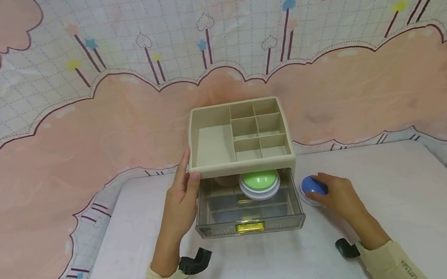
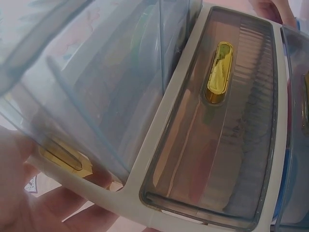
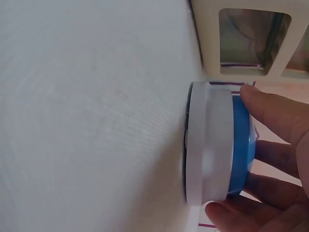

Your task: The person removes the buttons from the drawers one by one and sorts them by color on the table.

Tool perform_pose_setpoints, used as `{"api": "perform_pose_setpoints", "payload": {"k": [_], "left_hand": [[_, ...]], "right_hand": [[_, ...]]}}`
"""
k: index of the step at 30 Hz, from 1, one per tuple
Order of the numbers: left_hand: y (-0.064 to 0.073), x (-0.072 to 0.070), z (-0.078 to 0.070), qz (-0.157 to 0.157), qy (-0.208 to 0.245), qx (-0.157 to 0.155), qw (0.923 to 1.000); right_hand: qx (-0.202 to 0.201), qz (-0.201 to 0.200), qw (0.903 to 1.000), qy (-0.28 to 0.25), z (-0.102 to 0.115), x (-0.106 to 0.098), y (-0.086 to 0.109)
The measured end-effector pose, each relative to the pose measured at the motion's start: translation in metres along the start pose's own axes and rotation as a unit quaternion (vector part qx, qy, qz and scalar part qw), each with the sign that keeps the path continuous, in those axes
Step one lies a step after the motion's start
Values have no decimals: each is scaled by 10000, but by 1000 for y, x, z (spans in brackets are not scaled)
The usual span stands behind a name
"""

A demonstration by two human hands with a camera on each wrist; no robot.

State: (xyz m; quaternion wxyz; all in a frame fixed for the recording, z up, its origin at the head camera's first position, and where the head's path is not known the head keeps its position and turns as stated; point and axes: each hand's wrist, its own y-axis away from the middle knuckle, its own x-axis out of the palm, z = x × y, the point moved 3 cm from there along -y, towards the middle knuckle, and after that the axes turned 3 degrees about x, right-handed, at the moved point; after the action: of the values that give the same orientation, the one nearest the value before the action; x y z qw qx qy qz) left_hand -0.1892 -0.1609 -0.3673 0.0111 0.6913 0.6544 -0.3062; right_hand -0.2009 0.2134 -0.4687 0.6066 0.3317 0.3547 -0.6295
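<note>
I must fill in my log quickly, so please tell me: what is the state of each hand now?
Left hand: open, resting against the side of the organizer.
Right hand: closed, holding the blue button.

White table [image 1: 413, 188] before pink cloud-patterned backdrop [image 1: 355, 91]

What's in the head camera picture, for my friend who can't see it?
A person's right hand holds a blue-topped button beside a cream desk organizer, while the left hand rests against its left side. A see-through drawer with a gold handle is pulled out, with a green-topped button inside.
</note>
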Motion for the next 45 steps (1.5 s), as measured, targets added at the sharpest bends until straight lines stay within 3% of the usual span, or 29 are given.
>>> {"api": "perform_pose_setpoints", "payload": {"k": [13, 20, 26, 29, 34, 45], "left_hand": [[1, -2, 1, 9, 46, -44, 10000], [1, 1, 1, 16, -46, -50, 10000], [-1, 2, -3, -14, -78, -1, 10000], [-2, 2, -2, -12, -46, 6, 10000], [-1, 2, -2, -46, -81, -37, 9999], [0, 2, -2, -136, -109, 33, 9998]], "right_hand": [[-561, -643, 9960, -260, 25, -27, 12], [-852, -1695, 9759, -1079, 54, -71, 42], [-1380, -2118, 9577, -1372, 91, -102, 63], [-1810, -2110, 9509, -1359, 111, -109, 68], [-2456, -1758, 9428, -1414, 138, -107, 71], [-2946, -1292, 9358, -1440, 167, -95, 65]]}}
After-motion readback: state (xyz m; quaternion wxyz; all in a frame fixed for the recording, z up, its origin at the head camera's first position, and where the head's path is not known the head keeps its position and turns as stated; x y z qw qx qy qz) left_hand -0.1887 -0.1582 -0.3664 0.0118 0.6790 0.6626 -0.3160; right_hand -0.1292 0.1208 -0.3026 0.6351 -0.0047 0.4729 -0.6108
